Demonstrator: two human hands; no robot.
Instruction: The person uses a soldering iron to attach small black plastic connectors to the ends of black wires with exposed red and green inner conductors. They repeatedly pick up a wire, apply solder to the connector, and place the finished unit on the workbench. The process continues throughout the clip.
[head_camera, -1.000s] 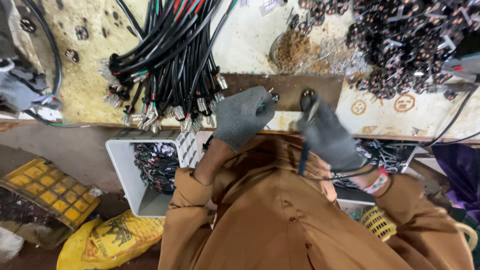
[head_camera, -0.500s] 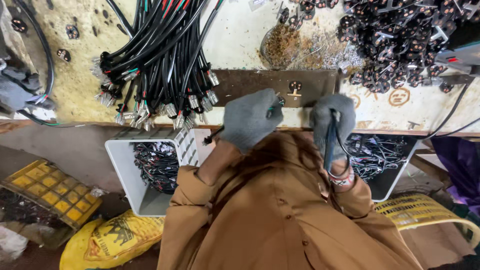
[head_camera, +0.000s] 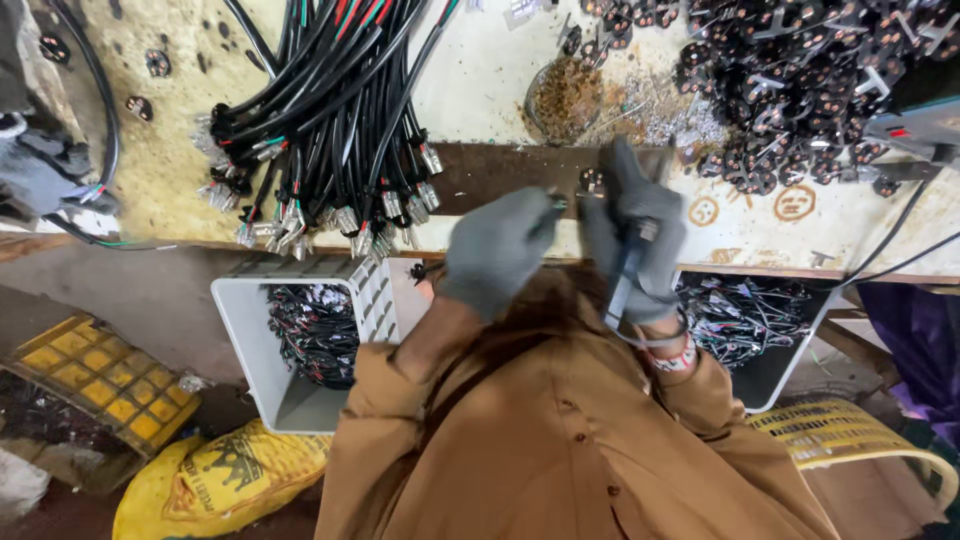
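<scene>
1. The left hand (head_camera: 497, 248), in a grey knit glove, is curled shut at the bench's front edge, its fingertips pinching a small dark plug part (head_camera: 557, 203); the pinch seems meant to steady the piece against the dark metal plate (head_camera: 490, 175)
2. The right hand (head_camera: 632, 240), gloved the same way, is wrapped closed around a slim dark-handled tool (head_camera: 622, 278) held upright, with its working end pointing up toward the plug part, so the two hands meet just beside each other over the plate
3. The plug part sits between both hands, right at the near edge of the workbench (head_camera: 480, 70); whether it is touching the plate cannot be told
4. A bundle of black cables (head_camera: 330, 110) with metal-tipped ends fans out to the left of the plate, its ends within easy reach of the left hand
5. A heap of dark plug inserts (head_camera: 800, 80) lies at the far right of the bench, well apart from the hands, beside a shallow dish of rusty scraps (head_camera: 565, 95)
6. Below the bench edge, a white plastic crate (head_camera: 300, 400) on the left and a second bin (head_camera: 760, 370) on the right hold wired pieces; the only open room left is the narrow strip of bench between the cable ends and the heap
</scene>
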